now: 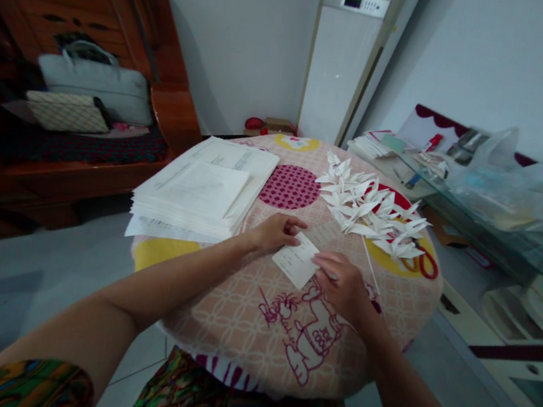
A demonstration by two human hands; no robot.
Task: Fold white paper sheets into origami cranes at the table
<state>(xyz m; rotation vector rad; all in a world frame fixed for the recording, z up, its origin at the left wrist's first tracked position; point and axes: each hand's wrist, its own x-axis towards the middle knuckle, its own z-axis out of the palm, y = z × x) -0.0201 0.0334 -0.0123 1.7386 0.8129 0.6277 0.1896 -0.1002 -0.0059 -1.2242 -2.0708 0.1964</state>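
Note:
A small folded white paper (298, 259) lies on the round table's patterned pink cloth (235, 320). My left hand (276, 231) presses its fingertips on the paper's upper left edge. My right hand (343, 284) is curled over the paper's right corner and pinches it. Behind the hands lies a cluster of several folded white paper cranes (368, 214). A thick stack of white sheets (202, 190) sits on the table's left side.
Red-handled scissors (425, 262) lie at the table's right rim beside the cranes. A wooden bench with bags (89, 94) stands on the left. A white floor air conditioner (343, 52) is behind. A cluttered glass counter (495, 194) runs along the right.

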